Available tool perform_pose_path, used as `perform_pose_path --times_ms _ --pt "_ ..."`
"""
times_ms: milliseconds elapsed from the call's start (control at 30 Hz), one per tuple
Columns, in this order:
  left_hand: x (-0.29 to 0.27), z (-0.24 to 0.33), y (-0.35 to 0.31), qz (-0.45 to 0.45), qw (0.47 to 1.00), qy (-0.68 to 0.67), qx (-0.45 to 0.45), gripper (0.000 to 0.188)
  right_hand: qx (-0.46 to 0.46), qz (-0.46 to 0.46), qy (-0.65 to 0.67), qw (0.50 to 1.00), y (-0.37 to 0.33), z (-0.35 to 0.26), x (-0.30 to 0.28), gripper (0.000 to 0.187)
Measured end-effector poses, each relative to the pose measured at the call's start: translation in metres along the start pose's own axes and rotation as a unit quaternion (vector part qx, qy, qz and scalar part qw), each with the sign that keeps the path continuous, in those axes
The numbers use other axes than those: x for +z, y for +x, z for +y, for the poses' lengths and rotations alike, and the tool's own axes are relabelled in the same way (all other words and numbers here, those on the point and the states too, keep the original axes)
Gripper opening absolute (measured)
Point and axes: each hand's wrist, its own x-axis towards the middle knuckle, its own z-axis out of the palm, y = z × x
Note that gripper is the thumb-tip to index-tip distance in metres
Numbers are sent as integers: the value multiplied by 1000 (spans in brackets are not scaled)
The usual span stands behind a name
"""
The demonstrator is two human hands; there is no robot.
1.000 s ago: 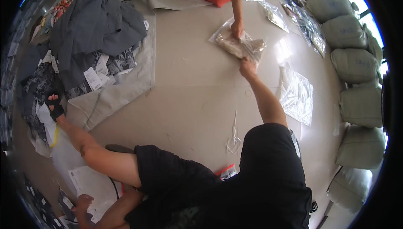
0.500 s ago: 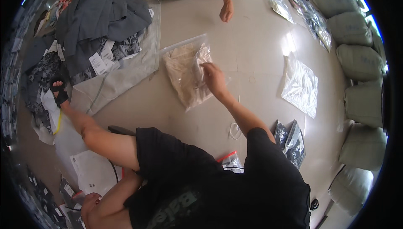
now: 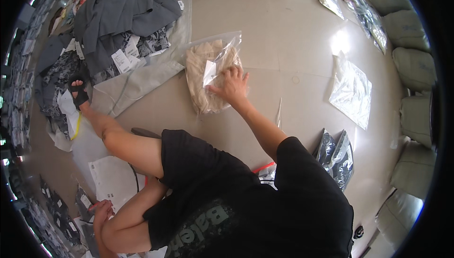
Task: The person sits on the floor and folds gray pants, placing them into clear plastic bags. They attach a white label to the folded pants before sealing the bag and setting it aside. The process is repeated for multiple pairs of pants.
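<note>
A clear plastic bag [image 3: 232, 39] with a folded beige garment [image 3: 198, 64] inside lies on the floor in front of me. My right hand [image 3: 231, 84] rests on the bag's right side, fingers spread and palm down. A white label [image 3: 209, 72] shows on the package beside my thumb. At the lower left, my left hand [image 3: 103, 209] is curled, its fingertips at the thin red edge of a plastic bag [image 3: 96, 205]. How firmly it holds that edge is hard to see.
Dark grey jackets [image 3: 127, 2] with tags are heaped on a sheet [image 3: 137, 87] at the upper left. A bag of white cloth [image 3: 351, 90] and bags of dark clothes [image 3: 336, 156] lie to the right. Stuffed sacks [image 3: 416, 116] line the right side.
My right hand has gone from closed fingers at the bag's side to lying spread on it. The white label now shows. Another person's hand at the top has left the view.
</note>
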Motion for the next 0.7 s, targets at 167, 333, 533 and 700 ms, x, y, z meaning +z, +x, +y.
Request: perform_pose_path --times_ms 167,333,533,700 --pt "0 2 -2 18 1000 -10 12 24 -8 -2 -3 1000 17 -1 15 85" --pt "-2 3 1 29 999 -10 21 22 -14 0 9 1000 24 9 36 71" --pt "-13 -6 9 8 1000 19 18 21 1 -5 55 998 26 7 32 77" --pt "-13 -15 27 1 1000 -3 8 20 -45 92 50 993 17 -11 7 93"
